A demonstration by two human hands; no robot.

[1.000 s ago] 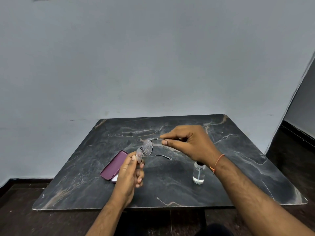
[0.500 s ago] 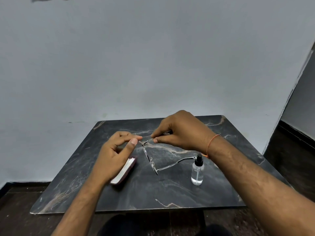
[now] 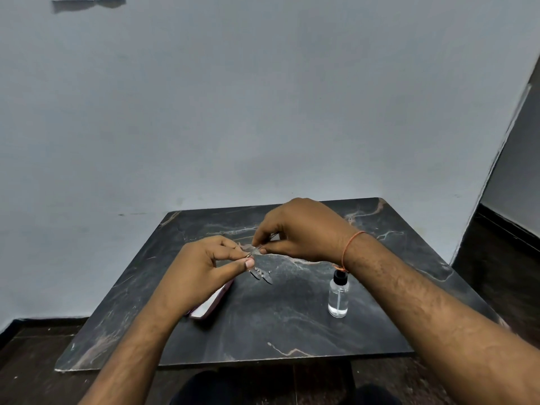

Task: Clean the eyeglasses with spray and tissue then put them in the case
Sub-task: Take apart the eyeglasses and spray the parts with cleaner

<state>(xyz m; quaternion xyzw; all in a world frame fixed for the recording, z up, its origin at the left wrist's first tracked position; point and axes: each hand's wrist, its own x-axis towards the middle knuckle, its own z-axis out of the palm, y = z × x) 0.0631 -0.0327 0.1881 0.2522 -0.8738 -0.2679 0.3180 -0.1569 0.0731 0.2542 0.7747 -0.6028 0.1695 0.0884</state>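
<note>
The case (image 3: 211,302) is lying on the left half of the dark marble table (image 3: 292,325), running from the middle toward the front left corner, and most of it is hiding under the left forearm, with only a maroon rim and a pale inside showing. The left hand (image 3: 204,267) is hovering above the middle of the table, its thumb and forefinger pressing together on the thin end of an arm of the glasses (image 3: 261,275). The lenses are hanging just below and to the right of that thumb, tilting edge-on toward the camera above the table's centre; whether they are touching the top cannot be told. The right hand (image 3: 301,232) is reaching in from the right side, nearer the back edge, its thumb and forefinger pinching the other thin metal arm, so the two pinches are sitting almost tip to tip with the frame dangling beneath them. An orange thread (image 3: 349,247) is circling the right wrist. The spray bottle (image 3: 338,295) is standing upright with a black cap, clear liquid inside, on the right half toward the front edge, just under that wrist and apart from the glasses
</note>
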